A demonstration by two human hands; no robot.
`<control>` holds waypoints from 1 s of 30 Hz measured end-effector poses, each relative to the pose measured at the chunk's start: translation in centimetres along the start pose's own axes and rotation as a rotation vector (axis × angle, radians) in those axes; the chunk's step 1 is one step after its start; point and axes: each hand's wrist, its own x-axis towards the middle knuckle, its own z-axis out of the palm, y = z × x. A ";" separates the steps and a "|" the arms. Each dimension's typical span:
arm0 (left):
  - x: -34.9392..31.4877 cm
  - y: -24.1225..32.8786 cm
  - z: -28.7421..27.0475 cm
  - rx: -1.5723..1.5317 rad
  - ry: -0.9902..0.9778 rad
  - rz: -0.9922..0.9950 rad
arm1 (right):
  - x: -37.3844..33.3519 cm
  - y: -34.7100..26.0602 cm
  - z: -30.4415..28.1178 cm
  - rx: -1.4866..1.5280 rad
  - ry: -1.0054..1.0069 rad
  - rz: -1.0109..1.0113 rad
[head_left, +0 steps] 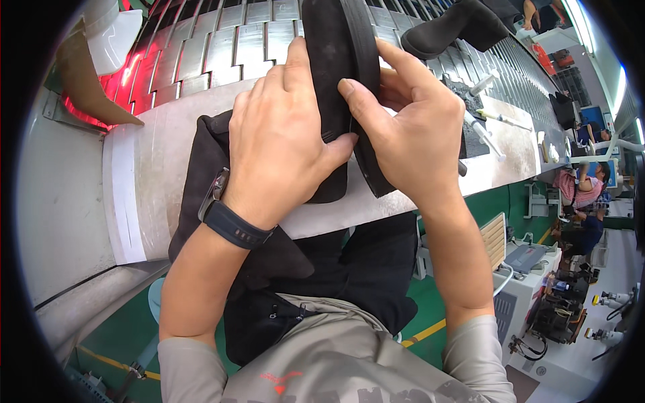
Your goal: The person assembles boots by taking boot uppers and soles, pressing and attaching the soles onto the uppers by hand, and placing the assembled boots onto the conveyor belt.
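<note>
Head: both hands on boot

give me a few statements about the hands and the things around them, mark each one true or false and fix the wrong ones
1. The left hand and the right hand both touch a black boot-like item. True.
2. The right hand wears a glove. False: it is bare.
3. A dark-strapped wristwatch is on the left wrist. True.
4. Another dark boot-shaped piece lies on the slatted silver metal surface. True.
5. That other piece lies between the two hands. False: it lies beyond the right hand, toward the picture's upper right.
6. The ground is red all over. False: the green floor has yellow lines.
</note>
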 end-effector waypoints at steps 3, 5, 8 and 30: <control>0.0 0.1 0.0 0.007 0.007 0.008 | 0.1 -0.6 -0.3 0.019 -0.037 0.065; 0.0 0.2 0.0 0.015 0.007 0.010 | 0.0 -0.7 -0.2 0.067 -0.030 0.102; 0.0 0.2 0.1 0.002 0.005 0.009 | -0.4 -0.7 -0.1 -0.097 -0.023 -0.046; 0.0 0.3 -0.3 0.035 0.052 0.091 | -1.1 -4.1 0.5 -0.448 -0.047 -0.170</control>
